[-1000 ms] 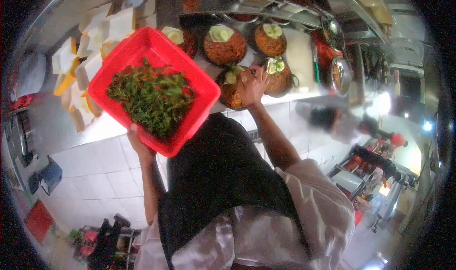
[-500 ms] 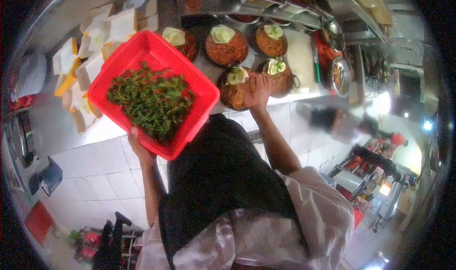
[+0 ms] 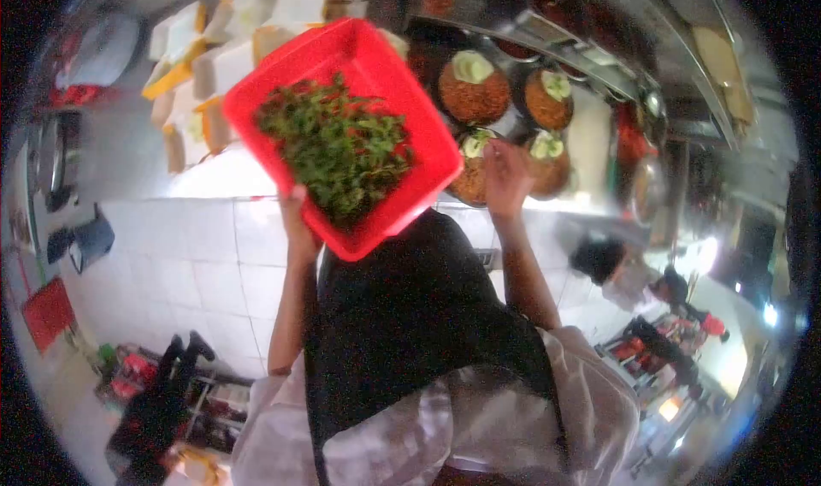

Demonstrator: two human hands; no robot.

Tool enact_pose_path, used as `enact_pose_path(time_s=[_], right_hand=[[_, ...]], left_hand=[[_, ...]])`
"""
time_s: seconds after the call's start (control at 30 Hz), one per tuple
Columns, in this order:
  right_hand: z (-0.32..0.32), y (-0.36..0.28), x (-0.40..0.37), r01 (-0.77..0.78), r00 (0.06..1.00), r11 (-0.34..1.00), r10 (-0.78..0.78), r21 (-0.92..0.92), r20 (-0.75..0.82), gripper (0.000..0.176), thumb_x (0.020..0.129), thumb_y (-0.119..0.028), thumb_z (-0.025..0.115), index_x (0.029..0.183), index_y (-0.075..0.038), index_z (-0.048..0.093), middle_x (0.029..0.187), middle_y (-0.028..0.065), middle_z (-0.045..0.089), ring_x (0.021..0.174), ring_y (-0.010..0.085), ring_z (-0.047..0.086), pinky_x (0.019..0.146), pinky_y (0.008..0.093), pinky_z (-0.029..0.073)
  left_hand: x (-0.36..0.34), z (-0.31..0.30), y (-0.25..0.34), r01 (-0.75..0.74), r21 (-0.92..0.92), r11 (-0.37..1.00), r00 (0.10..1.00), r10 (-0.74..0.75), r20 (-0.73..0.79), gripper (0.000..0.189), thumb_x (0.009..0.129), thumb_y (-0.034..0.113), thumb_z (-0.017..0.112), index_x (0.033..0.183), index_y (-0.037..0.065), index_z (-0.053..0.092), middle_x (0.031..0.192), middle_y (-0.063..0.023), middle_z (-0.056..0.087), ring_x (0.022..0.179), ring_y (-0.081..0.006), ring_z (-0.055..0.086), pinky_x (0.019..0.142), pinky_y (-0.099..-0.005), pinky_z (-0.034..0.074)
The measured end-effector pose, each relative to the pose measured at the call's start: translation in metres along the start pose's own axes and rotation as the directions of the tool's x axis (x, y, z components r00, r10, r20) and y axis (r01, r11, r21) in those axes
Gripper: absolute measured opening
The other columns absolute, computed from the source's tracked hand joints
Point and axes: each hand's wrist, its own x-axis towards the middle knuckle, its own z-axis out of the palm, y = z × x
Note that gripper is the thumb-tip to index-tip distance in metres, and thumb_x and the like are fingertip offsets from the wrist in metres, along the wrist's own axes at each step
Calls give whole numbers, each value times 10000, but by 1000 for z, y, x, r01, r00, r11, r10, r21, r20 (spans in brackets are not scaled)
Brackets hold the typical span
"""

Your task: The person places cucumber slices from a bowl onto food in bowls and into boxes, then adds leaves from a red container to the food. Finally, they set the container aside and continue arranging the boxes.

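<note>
A red plastic basket [image 3: 410, 101] full of leafy green herbs [image 3: 342, 148] is tilted over the counter edge. My left hand [image 3: 299, 225] grips its lower left corner. Over the round dishes, my right hand [image 3: 509, 176] has its fingertips pinched together beside the pale green slices [image 3: 475, 143] on the near left dish [image 3: 468, 182]. Whether anything is between those fingers is too small to tell. Around it stand a near right dish [image 3: 550, 174], a far left dish [image 3: 475, 97] and a far right dish [image 3: 548, 108], each with reddish-brown food and slices on top.
Open white and yellow boxes [image 3: 222, 67] stand on the steel counter [image 3: 128, 152] at the left. A raised steel shelf [image 3: 547, 32] runs behind the dishes. A person [image 3: 633, 276] is in the background at the right; another person [image 3: 150, 417] is at the lower left.
The view has shifted, so counter, basket and dishes appear further right or turned. My right hand's fingers have drawn together near the near left dish's slices. My left hand still holds the basket.
</note>
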Motion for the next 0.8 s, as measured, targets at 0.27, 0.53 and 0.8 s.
enact_pose_path(time_s=[0.27,0.53,0.8], right_hand=[[10,-131,45,217,883,969,-247,119,398,210,908,-160,725,1108,-96,738,996,138,712,799,334,702,705,414,568],[25,-120,50,293,890,939,-336,177,307,169,916,-195,701,1003,-51,711,960,129,711,846,309,715,750,429,585],[-10,-122,73,-580,753,565,97,587,651,205,981,-163,693,1110,-6,668,937,65,725,804,148,682,726,311,557]], left_hand=[[6,-11,-29,-22,-65,998,963,39,268,905,926,411,712,1594,8,254,1516,-121,421,1384,-239,389,1162,-380,304],[-6,12,-7,-87,-157,984,945,132,301,1024,865,468,775,1605,16,231,1585,-121,354,1443,-260,353,1194,-394,290],[11,0,-22,-64,-148,987,938,110,330,957,890,375,770,1607,39,232,1558,-124,400,1415,-264,396,1179,-404,329]])
